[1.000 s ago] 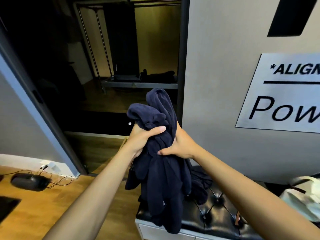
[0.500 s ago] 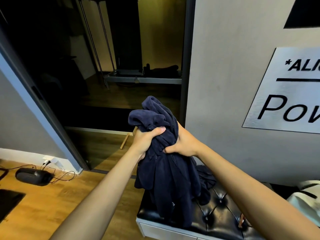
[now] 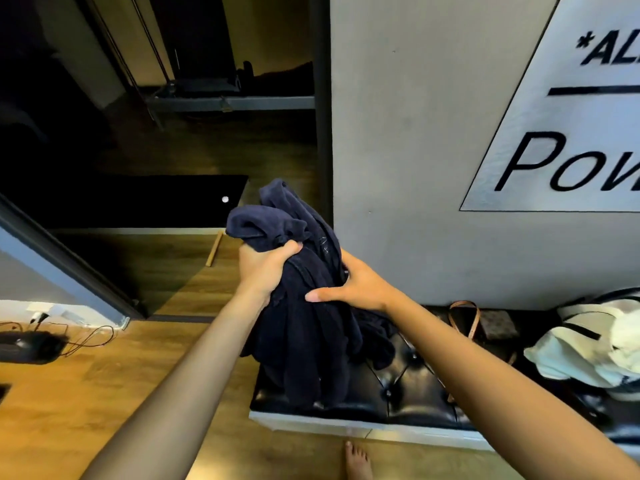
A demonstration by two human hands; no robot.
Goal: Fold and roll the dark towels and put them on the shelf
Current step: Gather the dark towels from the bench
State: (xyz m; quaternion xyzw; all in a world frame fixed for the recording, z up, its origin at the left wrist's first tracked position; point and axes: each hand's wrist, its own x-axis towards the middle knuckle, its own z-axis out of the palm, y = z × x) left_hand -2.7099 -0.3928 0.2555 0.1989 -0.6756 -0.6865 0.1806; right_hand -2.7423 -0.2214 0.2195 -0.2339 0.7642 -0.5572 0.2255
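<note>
- Step in hand: gathering stage, by my read — folding not started. Dark towels (image 3: pixel 304 327) are one bunched, unfolded bundle held up over the left end of the black tufted desk (image 3: pixel 408 386), lower folds draping onto its top.
- Left hand (image 3: pixel 265 271) grip: fingers curled tight round the upper bunch.
- Right hand (image 3: pixel 353 289) grip: thumb laid across the front, fingers wrapped behind the cloth — clamped on the same bundle.
- How many towels are in the bundle: cannot tell.
- Next move calls for separating one towel and spreading it flat for the first fold; the desk is the nearest surface.
- Shelf (image 3: pixel 235 102): a low rack in the dark room beyond the doorway, well apart from the hands; dark shapes lie on it, too dim to identify.
- Containers: a white bag (image 3: pixel 588 351) on the desk's right end, contents not readable; a brown-strapped bag (image 3: pixel 485 327) beside it, interior hidden.
</note>
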